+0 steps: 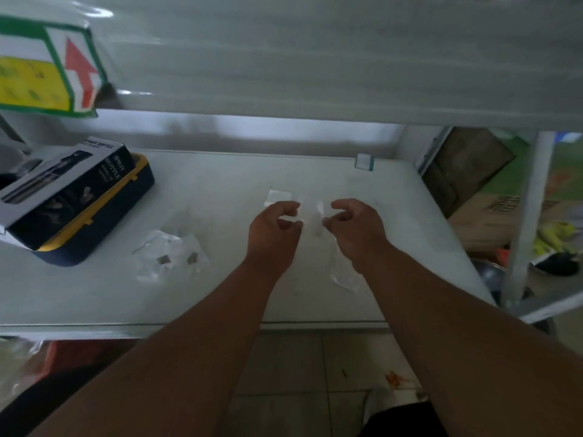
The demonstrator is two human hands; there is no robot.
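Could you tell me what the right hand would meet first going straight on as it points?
The right hand would likely meet first the clear plastic bag that its fingertips pinch; depth is unclear.

A small clear bag (310, 217) is being pinched by the left hand (273, 236) and right hand (358, 230) over the white table (220, 197), spray bottle box (67, 189) sitting off left.

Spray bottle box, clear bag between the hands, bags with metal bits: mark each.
Spray bottle box (72, 203): head view, dark printed face.
Clear bag (312, 216): head view, middle of the film.
Bags with metal bits (170, 247): head view, clear film just above the bits.
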